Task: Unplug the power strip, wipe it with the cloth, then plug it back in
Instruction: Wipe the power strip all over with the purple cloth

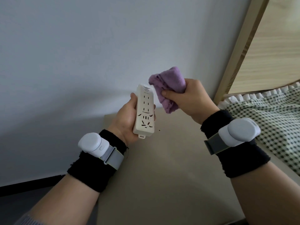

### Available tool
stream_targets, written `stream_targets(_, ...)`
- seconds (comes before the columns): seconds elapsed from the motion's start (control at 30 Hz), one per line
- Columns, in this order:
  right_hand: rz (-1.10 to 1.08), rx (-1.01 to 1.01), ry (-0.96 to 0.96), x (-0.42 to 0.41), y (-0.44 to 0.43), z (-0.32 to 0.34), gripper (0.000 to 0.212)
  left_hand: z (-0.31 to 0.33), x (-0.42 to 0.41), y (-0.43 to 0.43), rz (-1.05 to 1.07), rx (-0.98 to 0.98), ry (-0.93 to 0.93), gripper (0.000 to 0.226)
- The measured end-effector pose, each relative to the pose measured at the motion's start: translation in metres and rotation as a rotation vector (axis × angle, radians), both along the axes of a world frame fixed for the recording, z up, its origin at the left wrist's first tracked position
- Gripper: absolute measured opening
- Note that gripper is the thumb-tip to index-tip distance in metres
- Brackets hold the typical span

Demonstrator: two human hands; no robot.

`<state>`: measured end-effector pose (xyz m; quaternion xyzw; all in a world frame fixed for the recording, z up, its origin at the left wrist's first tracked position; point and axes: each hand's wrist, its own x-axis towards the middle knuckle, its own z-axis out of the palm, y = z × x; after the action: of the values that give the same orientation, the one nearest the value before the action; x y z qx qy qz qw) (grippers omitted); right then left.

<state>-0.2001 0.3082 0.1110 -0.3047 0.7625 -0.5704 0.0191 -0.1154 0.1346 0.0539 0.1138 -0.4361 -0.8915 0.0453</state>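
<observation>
Wiping is the step in hand. The bunched purple terry cloth point(168, 85) should sweep firmly along the socket face of the white rectangular plastic power strip point(145, 111), then along its sides. The left hand point(126, 117) has its grip wrapped round the strip's lower half, holding it upright in mid-air. The right hand point(191, 101) has its grip clenched tight on the cloth, just beside the strip's top right corner.

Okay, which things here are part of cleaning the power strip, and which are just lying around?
Job: power strip, held in left hand; cloth, gripped in right hand.
Lying about: checked bedding; wooden frame; beige surface.
</observation>
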Motion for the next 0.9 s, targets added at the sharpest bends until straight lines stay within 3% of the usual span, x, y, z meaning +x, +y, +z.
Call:
stream_targets(0.2, 0.039, 0.041, -0.037, -0.002, 0.001, -0.001, 0.014, 0.001, 0.001, -0.001, -0.018, 0.077, 0.066, 0.039)
stream_targets(0.37, 0.053, 0.247, 0.131, 0.007, -0.009, -0.004, 0.021, 0.006, 0.003, 0.008, -0.046, 0.048, 0.043, 0.024)
stream_targets(0.5, -0.068, 0.268, 0.256, 0.012, -0.015, -0.006, 0.024, 0.005, 0.004, 0.009, -0.039, 0.042, 0.021, 0.032)
stream_targets(0.63, 0.114, 0.373, 0.162, 0.013, -0.011, -0.004, 0.025, 0.009, 0.006, 0.009, -0.065, 0.024, 0.045, 0.035)
stream_targets(0.8, -0.102, 0.305, 0.262, 0.012, -0.018, -0.008, 0.03, 0.007, 0.005, 0.01, -0.012, 0.04, 0.038, 0.033)
stream_targets(0.9, 0.004, 0.33, 0.161, 0.009, -0.011, -0.007, 0.025, 0.006, 0.005, 0.009, -0.013, 0.034, 0.028, 0.03)
